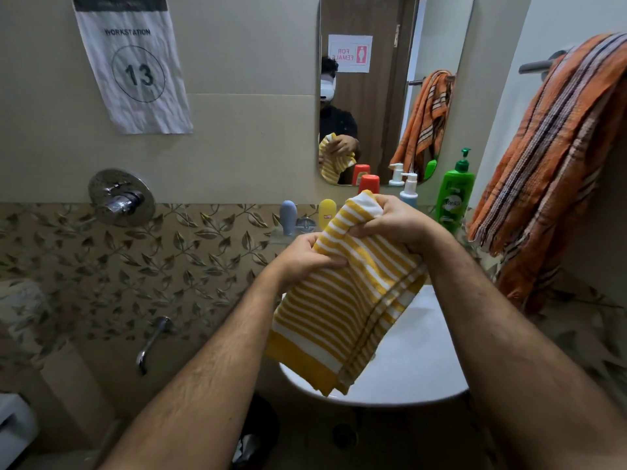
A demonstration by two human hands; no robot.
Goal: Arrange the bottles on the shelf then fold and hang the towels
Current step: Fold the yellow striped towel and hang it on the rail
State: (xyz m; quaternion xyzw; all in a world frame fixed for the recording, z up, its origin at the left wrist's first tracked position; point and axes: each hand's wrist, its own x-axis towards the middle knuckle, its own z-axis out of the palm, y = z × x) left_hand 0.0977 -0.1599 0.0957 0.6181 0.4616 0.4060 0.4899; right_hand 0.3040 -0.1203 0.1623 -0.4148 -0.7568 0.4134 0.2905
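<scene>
Gripping the yellow striped towel (342, 300) above the white sink (417, 361), left hand (302, 257) and right hand (390, 220) both clamp its bunched upper edge; soft, light and limp, it likely folds best held by its corners.

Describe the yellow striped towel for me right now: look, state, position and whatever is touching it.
The yellow striped towel looks like soft terry cloth, with yellow and white stripes and a broad solid yellow band along its lower edge. It is folded over in layers and hangs above the white sink. The left hand pinches its left side, and the right hand bunches its top corner. Its reflection shows in the mirror.
</scene>
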